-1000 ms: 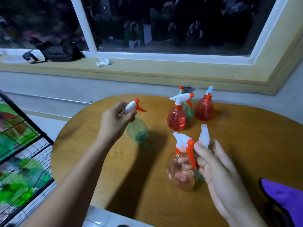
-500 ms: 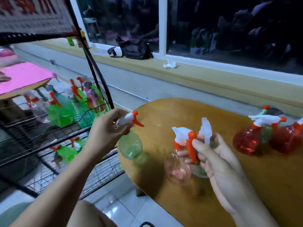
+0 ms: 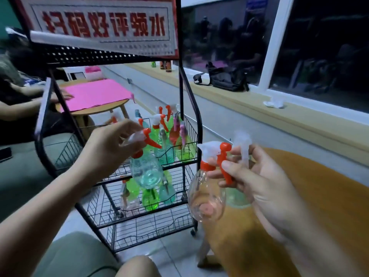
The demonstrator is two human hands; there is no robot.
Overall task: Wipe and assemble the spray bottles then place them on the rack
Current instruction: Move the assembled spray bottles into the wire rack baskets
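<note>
My left hand point(image 3: 107, 148) grips the white-and-orange spray head of a pale green bottle point(image 3: 145, 172), which hangs in front of the black wire rack point(image 3: 185, 108). My right hand point(image 3: 257, 176) holds two bottles by their necks: a clear pinkish bottle point(image 3: 205, 200) with an orange trigger, and a green bottle point(image 3: 237, 200) mostly hidden behind my fingers, its white head point(image 3: 242, 144) sticking up. The rack's upper basket point(image 3: 179, 156) and lower shelf point(image 3: 151, 222) hold several green, red and clear spray bottles.
The round wooden table point(image 3: 299, 206) lies under my right hand. A red-lettered sign point(image 3: 103, 25) tops the rack. A black bag point(image 3: 225, 78) and a crumpled tissue point(image 3: 274, 103) lie on the window sill. Another person sits at left by a pink-covered table point(image 3: 95, 94).
My view has swung left from the table to the rack. Both hands carried their bottles leftward, and the left hand's green bottle now hangs in front of the rack's baskets.
</note>
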